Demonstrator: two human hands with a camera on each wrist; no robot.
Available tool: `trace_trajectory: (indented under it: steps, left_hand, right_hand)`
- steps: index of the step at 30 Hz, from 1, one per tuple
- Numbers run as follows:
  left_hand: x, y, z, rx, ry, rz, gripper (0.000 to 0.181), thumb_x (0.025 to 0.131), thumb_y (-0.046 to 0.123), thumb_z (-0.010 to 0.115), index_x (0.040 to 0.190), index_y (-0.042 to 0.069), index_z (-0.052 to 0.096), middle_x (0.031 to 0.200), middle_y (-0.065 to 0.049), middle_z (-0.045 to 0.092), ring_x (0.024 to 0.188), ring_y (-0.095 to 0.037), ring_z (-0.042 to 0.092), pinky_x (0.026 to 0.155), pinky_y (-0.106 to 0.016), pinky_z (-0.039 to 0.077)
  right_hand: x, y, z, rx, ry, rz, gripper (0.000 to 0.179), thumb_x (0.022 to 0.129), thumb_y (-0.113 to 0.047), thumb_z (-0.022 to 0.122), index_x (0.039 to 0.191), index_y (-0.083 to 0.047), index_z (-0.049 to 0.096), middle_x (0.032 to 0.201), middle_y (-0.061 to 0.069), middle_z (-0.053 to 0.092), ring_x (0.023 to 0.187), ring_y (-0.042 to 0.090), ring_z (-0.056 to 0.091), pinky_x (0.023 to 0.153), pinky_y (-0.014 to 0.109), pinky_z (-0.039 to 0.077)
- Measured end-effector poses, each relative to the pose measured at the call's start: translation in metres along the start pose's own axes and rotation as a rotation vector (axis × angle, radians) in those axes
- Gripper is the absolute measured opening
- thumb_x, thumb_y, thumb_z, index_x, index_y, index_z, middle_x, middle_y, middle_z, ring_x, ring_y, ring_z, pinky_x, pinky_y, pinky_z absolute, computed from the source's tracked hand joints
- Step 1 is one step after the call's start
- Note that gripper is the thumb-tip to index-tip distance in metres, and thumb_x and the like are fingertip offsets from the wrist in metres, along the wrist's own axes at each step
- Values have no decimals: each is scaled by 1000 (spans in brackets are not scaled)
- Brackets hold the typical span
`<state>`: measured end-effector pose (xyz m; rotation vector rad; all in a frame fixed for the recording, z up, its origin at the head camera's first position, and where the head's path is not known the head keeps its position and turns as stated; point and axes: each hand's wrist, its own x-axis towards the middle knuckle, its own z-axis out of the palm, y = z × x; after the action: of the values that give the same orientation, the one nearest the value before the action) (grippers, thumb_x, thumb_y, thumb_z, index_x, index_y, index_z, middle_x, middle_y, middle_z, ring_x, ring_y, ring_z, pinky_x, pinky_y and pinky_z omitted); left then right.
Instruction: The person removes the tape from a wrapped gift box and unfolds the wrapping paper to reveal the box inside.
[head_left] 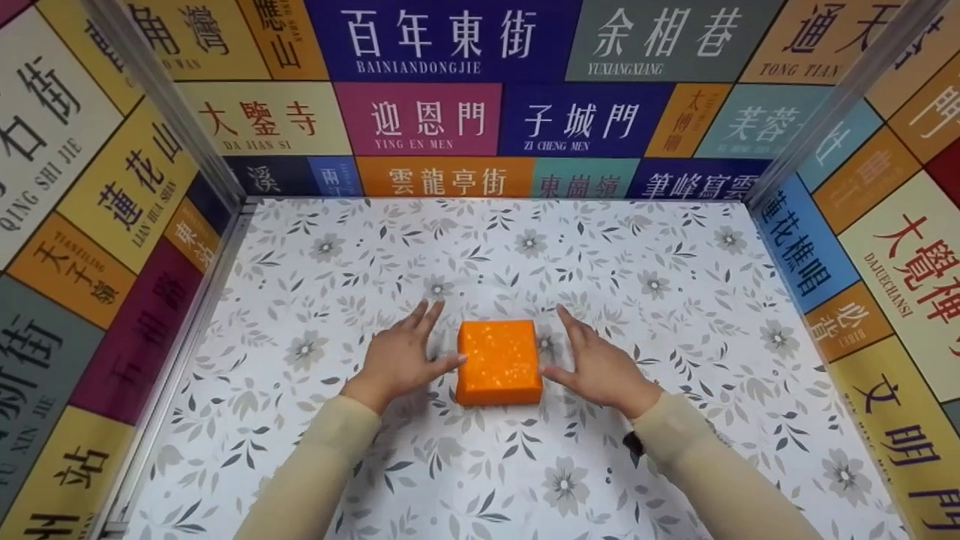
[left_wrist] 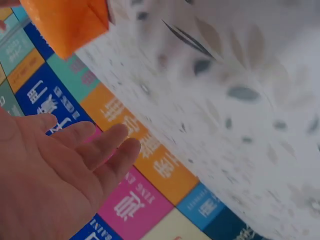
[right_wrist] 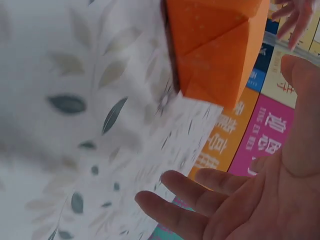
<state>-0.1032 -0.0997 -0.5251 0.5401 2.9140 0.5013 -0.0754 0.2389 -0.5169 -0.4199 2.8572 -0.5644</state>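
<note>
A square orange box with pale speckles on top point(head_left: 498, 356) sits on the flowered tabletop, between both hands. Its side point(right_wrist: 215, 55) shows folded creases, like paper, in the right wrist view. To the box's left is my left hand point(head_left: 401, 354), fingers spread and extended forward, thumb tip right at the box's edge. On the other side my right hand point(head_left: 604, 367) mirrors it, with its thumb tip close to the right edge. In the wrist views, the left palm point(left_wrist: 47, 180) and the right palm point(right_wrist: 260, 200) hold nothing.
The tabletop point(head_left: 322, 442) has a white cover with grey leaves and flowers. Panels of coloured signs form a back wall point(head_left: 420, 120), a left wall point(head_left: 112, 247) and a right wall point(head_left: 892, 247) around it. Metal strips run along the corners. A small black item point(head_left: 634, 444) shows under the right wrist.
</note>
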Motion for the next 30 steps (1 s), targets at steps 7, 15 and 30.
trace_trajectory:
  steps: [7, 15, 30]
  left_hand:
    - [17, 21, 14, -211, -85, -56, 99, 87, 75, 52, 162, 23, 13, 152, -16, 42, 115, -35, 61, 96, -49, 49]
    - [32, 31, 26, -338, -183, -150, 92, 91, 59, 59, 159, 11, 22, 132, -18, 61, 115, -29, 61, 104, -44, 43]
    - [36, 31, 28, -539, -193, -191, 79, 93, 44, 66, 156, 13, 29, 129, -13, 63, 98, -18, 60, 97, -39, 46]
  right_hand:
    - [17, -20, 9, 90, -75, -4, 106, 88, -68, 58, 161, -16, 0, 145, 27, 45, 119, 43, 56, 100, 54, 44]
    - [31, -25, 20, 200, -141, 67, 105, 89, -59, 65, 161, -13, 3, 141, 25, 52, 124, 36, 54, 107, 49, 39]
    - [40, -24, 23, 352, -132, 140, 99, 85, -46, 75, 159, -18, 15, 125, 11, 65, 103, 21, 63, 97, 40, 45]
